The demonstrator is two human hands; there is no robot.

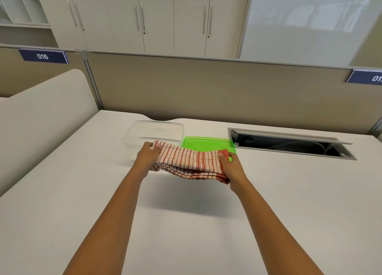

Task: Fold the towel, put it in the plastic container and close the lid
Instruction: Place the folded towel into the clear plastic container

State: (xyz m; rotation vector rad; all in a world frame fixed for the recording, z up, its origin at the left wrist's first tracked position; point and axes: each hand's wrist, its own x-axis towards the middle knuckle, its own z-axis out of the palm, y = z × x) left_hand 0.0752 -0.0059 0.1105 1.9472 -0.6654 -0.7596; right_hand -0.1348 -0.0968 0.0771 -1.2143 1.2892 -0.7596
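Currently, head view: one towel (190, 161), one plastic container (154, 133), one lid (208, 145), two hands.

Towel is folded into a flat stack of several layers, held up off the desk (186, 233), with its shadow on the surface below. It sits in front of the container and lid and hides the near edge of both.

Left hand (147, 154) grips the towel's left end, fingers (154, 147) clamped on the cloth from the top. Right hand (232, 168) grips the right end, thumb on top; the other fingers are probably curled under the stack, but they're hidden. Both hands closed on the towel, one end each, cloth stretched between them.

Towel: woven fabric, white with red-orange stripes and a faint check, layered edges visible along the near side.

Container: clear plastic, rectangular with rounded corners, open at the top, resting on the desk behind the left hand.

Lid: translucent bright green, flat, rectangular, lying on the desk just right of the container.

Desk: smooth white top.
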